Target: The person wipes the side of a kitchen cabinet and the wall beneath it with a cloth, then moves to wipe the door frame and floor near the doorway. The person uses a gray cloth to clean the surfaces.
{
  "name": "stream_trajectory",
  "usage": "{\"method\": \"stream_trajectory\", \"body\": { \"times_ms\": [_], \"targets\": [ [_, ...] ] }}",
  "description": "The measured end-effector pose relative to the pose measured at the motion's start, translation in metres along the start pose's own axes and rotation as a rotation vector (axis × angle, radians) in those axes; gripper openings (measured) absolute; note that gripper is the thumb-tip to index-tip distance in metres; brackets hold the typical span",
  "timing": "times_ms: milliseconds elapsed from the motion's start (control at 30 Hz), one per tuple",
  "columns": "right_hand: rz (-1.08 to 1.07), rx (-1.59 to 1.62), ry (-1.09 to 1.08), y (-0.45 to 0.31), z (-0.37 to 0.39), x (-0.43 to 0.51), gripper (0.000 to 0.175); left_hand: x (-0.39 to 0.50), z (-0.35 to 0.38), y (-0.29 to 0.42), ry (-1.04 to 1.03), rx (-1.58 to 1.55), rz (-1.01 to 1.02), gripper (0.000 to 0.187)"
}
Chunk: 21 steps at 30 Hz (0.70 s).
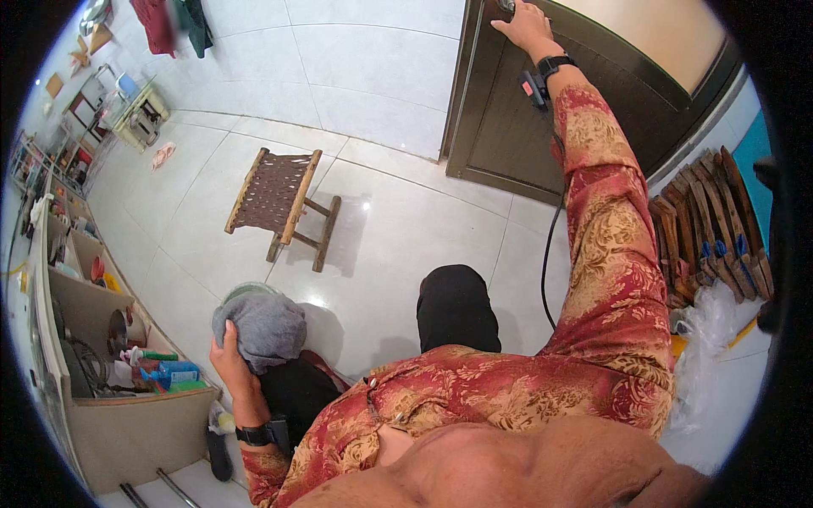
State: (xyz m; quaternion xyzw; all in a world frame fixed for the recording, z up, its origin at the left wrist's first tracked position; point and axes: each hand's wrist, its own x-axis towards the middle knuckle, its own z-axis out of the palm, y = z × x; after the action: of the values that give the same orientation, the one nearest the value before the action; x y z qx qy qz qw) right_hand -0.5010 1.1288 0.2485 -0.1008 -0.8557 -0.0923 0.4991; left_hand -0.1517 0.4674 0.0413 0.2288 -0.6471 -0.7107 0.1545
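At lower left, my left hand (pixel 230 359) holds a bunched grey cloth (pixel 270 327) against its palm, thumb over the fabric. A pale green rim, apparently of a basin (pixel 251 288), shows behind the cloth; whether my fingers grip it too is hidden. My right arm stretches up to a dark brown door (pixel 508 136). There my right hand (pixel 528 28) closes on a metal door handle (pixel 506 5) at the picture's top edge, thumb sticking out to the left. Both wrists wear black straps.
A low wooden stool (pixel 274 190) with a woven brown seat stands ahead on the tiled floor. Open shelving (pixel 140 413) with bottles and tools runs along the left. Folded wooden stools (pixel 714 222) and clear plastic (pixel 705 343) are at right. A black cable (pixel 545 273) hangs from my right arm.
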Motion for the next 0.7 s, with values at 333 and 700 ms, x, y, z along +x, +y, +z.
{"method": "stream_trajectory", "body": {
  "times_ms": [333,700],
  "targets": [
    [-0.011,-0.079,-0.228,0.001,-0.008,-0.021,0.08,0.024,0.029,-0.004,-0.084,-0.071,-0.009,0.038],
    [-0.026,0.115,-0.074,-0.002,-0.199,-0.131,0.075,0.007,-0.009,-0.013,-0.123,-0.199,0.037,0.038]
  ]
}}
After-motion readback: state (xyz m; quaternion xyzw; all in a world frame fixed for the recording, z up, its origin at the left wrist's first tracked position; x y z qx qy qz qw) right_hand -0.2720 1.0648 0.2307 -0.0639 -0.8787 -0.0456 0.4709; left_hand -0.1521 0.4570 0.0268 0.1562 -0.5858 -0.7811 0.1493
